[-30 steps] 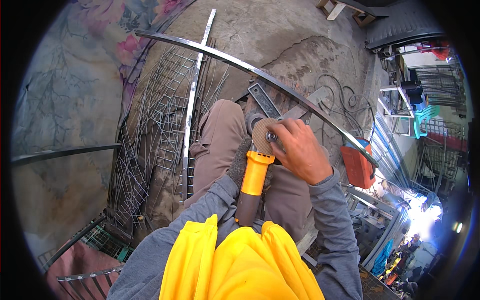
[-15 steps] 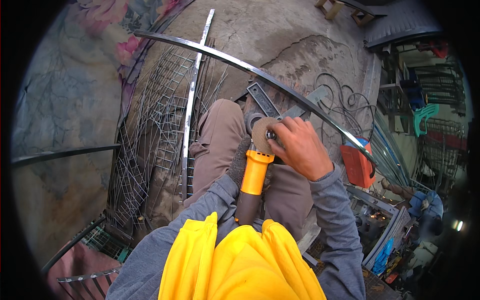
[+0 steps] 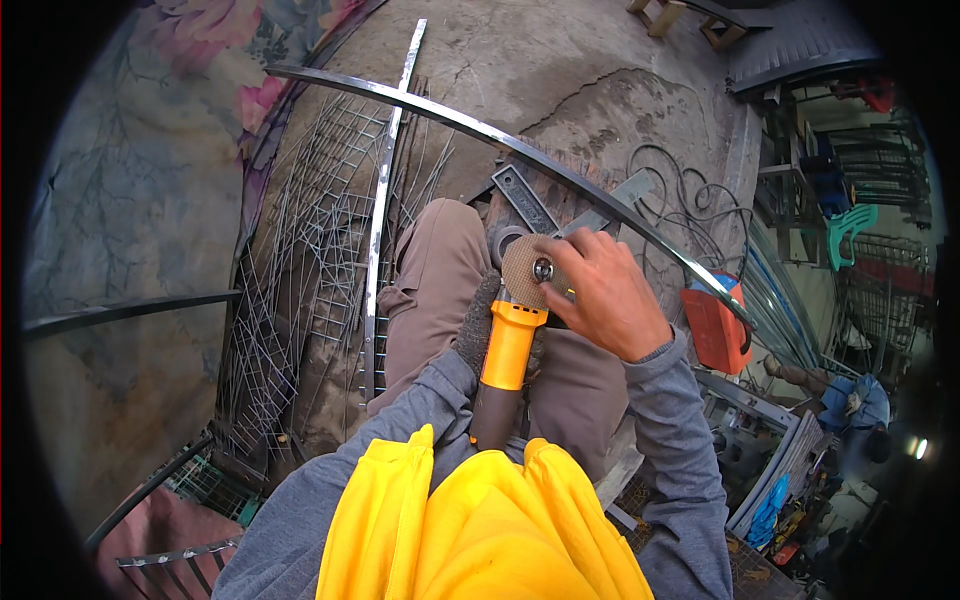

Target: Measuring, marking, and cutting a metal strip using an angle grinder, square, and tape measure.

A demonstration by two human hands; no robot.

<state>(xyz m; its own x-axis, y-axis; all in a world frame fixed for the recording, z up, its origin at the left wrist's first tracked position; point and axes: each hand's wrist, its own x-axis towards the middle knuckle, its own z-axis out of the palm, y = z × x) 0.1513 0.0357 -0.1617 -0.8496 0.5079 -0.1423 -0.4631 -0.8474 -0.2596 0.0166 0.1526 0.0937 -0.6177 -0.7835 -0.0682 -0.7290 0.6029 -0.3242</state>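
Observation:
A yellow angle grinder [image 3: 507,350] with a dark rear grip lies between my thighs, its head pointing away from me. A round tan disc [image 3: 520,280] is mounted on its head. My left hand [image 3: 480,318], in a grey glove, is closed around the grinder's head end from the left; its fingers are partly hidden under the tool. My bare right hand [image 3: 605,295] has thumb and forefinger curled at the shiny lock nut [image 3: 542,270] in the disc's centre. The other right fingers are bent, and a small yellow-green spot shows beneath them.
A long metal bar [image 3: 480,128] crosses in front of my knees over a white-streaked bar [image 3: 385,200]. Wire mesh [image 3: 330,220] lies on the left. Ahead are a metal square [image 3: 525,200] and wooden block. An orange container [image 3: 715,325], cables [image 3: 690,190] and tools fill the right.
My right hand has shifted slightly to the right, and more of the lock nut shows between thumb and forefinger. The left hand and grinder look unmoved.

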